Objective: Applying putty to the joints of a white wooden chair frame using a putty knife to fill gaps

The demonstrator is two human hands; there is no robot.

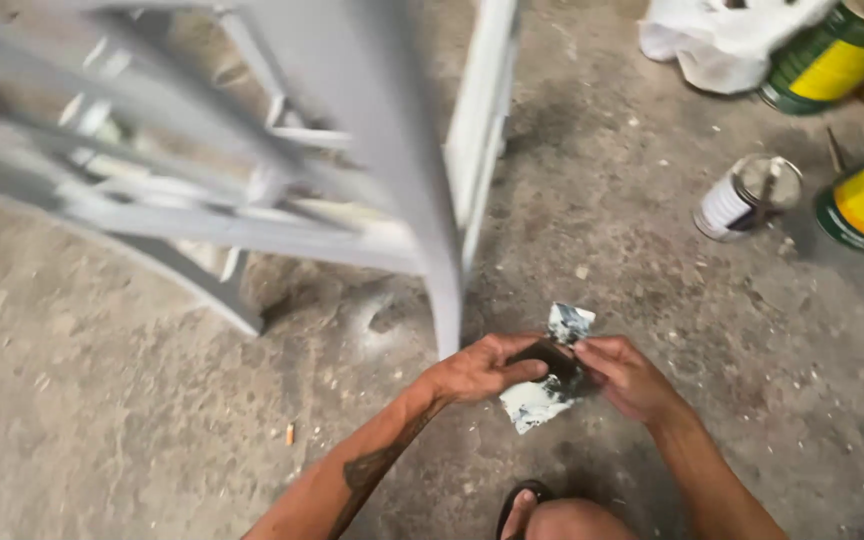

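— Between the two hands, low in the view: a crumpled sheet (549,385), white-grey with a dark patch in the middle. Which hand has it?

— Both. The left hand (480,368) is closed on its left edge, thumb on top, fingers curled under. The right hand (624,378) pinches the right side, fingertips pressed onto the dark patch.

— How does the sheet lie?

— Its long axis runs on a slant: one corner sticks up and away past the right hand's fingers, the other hangs down toward the person, below the left thumb. Neither hand is nearer; they meet on it.

— And around them?

— Just ahead of the left hand stands a grey painted frame (422,230), its leg coming down to the floor (132,400) close to the knuckles. Well off ahead and to the right sit a small jar (747,197) and two green-and-yellow cans (830,60), with a white bag (717,45) beside them. A sandalled foot (522,505) is under the hands.
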